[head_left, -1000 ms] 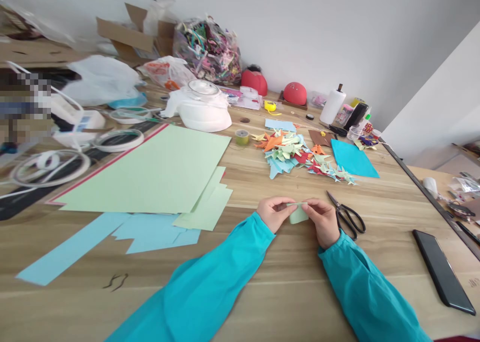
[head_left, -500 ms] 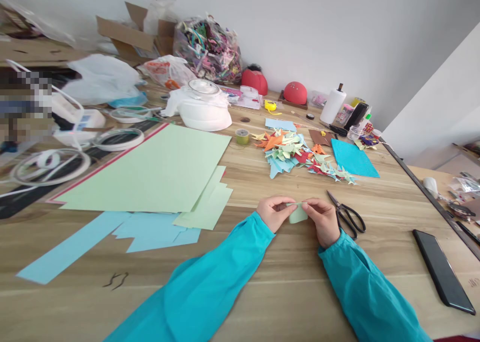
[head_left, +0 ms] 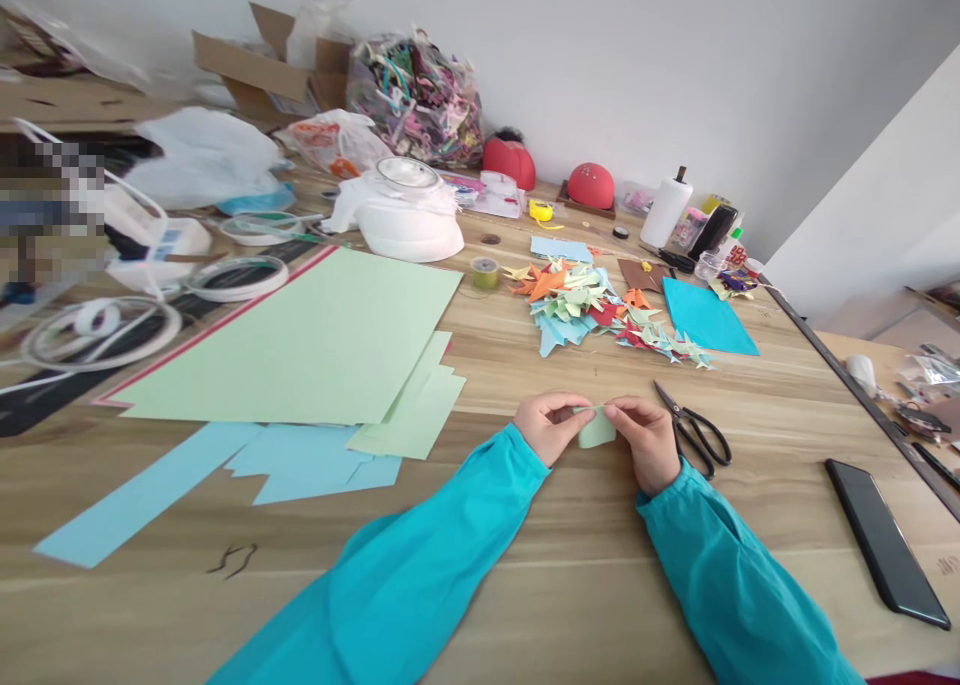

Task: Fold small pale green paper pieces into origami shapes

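A small folded piece of pale green paper point(head_left: 598, 430) is pinched between both my hands just above the wooden table point(head_left: 570, 585). My left hand point(head_left: 551, 427) grips its left edge with closed fingers. My right hand point(head_left: 649, 443) holds the right edge, thumb and fingers pressed along the top fold. Both arms wear teal sleeves. Black-handled scissors point(head_left: 694, 430) lie right beside my right hand.
A pile of folded paper shapes point(head_left: 592, 315) lies beyond my hands, a blue sheet point(head_left: 705, 317) to its right. Large green sheets point(head_left: 315, 345) and blue offcuts point(head_left: 225, 475) cover the left. A black phone point(head_left: 885, 543) lies at right. Tape rolls, bags and boxes crowd the back.
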A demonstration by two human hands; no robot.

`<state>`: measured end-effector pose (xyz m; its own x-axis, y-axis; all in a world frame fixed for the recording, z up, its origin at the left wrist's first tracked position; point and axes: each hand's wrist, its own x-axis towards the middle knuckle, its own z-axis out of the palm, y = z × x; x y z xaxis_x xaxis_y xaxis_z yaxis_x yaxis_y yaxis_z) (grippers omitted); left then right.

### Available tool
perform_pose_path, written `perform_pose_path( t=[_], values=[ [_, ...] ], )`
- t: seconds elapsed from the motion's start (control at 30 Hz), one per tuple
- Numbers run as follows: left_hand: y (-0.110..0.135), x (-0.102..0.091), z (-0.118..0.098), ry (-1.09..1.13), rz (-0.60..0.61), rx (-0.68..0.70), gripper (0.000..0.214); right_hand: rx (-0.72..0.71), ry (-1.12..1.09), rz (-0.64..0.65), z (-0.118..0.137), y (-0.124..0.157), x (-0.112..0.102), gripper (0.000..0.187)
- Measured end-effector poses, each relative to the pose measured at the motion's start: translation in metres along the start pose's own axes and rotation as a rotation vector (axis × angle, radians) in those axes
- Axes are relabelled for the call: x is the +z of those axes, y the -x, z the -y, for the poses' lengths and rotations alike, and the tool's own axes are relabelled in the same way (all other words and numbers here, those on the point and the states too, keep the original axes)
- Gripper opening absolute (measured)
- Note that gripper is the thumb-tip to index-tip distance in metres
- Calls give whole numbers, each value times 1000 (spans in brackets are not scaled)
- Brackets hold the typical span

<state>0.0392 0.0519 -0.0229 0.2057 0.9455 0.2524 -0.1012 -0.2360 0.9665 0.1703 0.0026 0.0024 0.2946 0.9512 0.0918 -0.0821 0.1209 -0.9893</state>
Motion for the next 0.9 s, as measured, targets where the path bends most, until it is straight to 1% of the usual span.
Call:
perform_pose_path(
  t=[0.23,0.4,0.57,0.67,0.77,0.9],
  values=[
    [0,0,-1,-26,-1,-11,22,8,-6,13,0,-1,-1,12],
    [1,-1,-3,-22,3,-13,20,20,9,16,2,0,0,14],
    [1,-1,-5,-4,-10,-69,23,36,8,16,3,1,1,16],
    [1,-1,-6,-7,5,-92,27,37,-6,19,2,1,1,16],
    [1,-1,-6,-19,26,-74,27,39,-4,26,2,1,1,16],
    [1,0,-7,-29,4,-3,25,31,4,37,3,1,1,15]
  ],
)
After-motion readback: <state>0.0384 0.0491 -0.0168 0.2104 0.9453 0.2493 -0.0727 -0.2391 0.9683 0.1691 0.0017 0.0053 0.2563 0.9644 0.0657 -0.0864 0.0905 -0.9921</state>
